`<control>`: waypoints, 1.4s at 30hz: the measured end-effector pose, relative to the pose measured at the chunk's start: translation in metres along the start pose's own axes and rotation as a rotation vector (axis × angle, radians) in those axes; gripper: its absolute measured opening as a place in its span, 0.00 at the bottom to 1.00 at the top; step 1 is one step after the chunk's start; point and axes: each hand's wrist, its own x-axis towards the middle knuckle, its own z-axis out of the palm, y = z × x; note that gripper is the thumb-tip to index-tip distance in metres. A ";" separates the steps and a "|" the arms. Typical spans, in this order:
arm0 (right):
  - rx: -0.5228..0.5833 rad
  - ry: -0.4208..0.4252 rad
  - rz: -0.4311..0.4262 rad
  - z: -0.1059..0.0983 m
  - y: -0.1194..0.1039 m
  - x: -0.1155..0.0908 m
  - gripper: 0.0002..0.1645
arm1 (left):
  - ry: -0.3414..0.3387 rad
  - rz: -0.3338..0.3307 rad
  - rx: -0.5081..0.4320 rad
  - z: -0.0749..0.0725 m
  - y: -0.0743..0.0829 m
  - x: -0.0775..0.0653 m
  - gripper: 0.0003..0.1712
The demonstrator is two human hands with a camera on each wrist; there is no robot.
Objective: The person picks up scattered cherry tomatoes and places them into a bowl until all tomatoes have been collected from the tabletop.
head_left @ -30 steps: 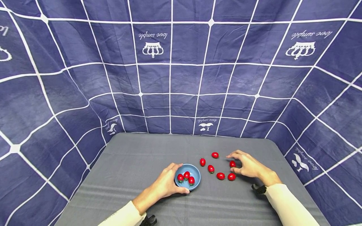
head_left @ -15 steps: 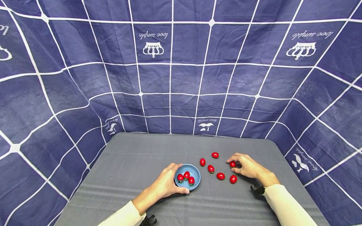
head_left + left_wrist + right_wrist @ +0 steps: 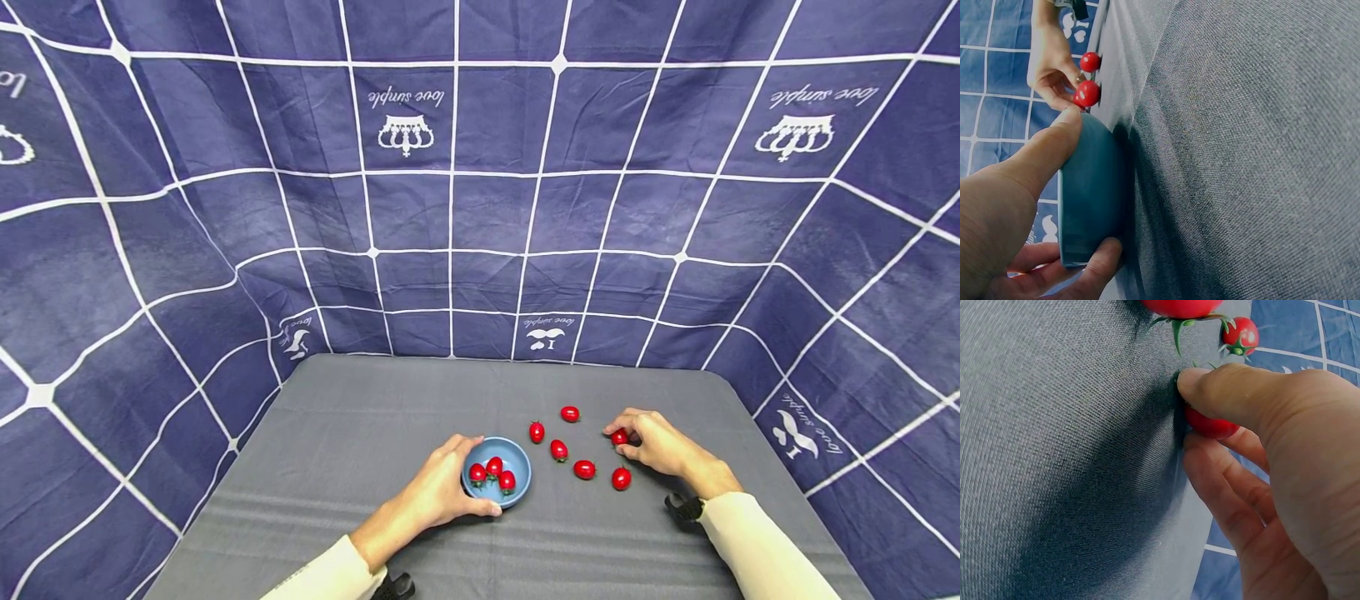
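Note:
My left hand [image 3: 441,485] grips a small blue bowl [image 3: 522,482] by its side, thumb at the near rim and fingers round the far side. Three red cherry tomatoes with green stems lie inside, one of them a front tomato [image 3: 507,481]. At the right, my right hand [image 3: 660,442] pinches another cherry tomato [image 3: 1213,425] between thumb and fingers, low at the cloth; the thumb covers part of it. Just in front of that hand lies a loose cherry tomato [image 3: 621,478].
Several more cherry tomatoes are spread between the bowl and the right hand, among them a far tomato [image 3: 570,414] and a middle tomato [image 3: 558,451]. A grey cloth [image 3: 360,417] covers the table. Blue curtains [image 3: 495,208] with white lines stand round its back and sides.
My right thumb and fingers have closed round the cherry tomato. The loose tomato in front of that hand has shifted slightly right and nearer to me. Left hand and bowl stay put.

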 end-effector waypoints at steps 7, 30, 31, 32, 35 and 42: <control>-0.003 0.011 -0.008 0.000 0.001 -0.001 0.19 | 0.001 -0.005 -0.009 -0.001 0.000 0.000 0.65; -0.024 0.139 -0.081 -0.003 -0.006 0.000 0.19 | -0.011 -0.018 -0.033 -0.001 0.001 -0.001 0.65; -0.025 0.141 -0.085 -0.003 -0.007 0.000 0.19 | -0.011 -0.018 -0.034 -0.001 0.001 -0.001 0.65; -0.024 0.141 -0.088 -0.004 -0.008 0.001 0.18 | -0.012 -0.018 -0.035 -0.002 0.001 -0.002 0.65; -0.029 0.149 -0.105 -0.006 -0.012 0.002 0.18 | -0.014 -0.018 -0.038 -0.002 0.001 -0.002 0.65; -0.061 0.146 -0.100 -0.011 -0.023 0.007 0.19 | -0.015 -0.018 -0.040 -0.001 0.001 -0.001 0.65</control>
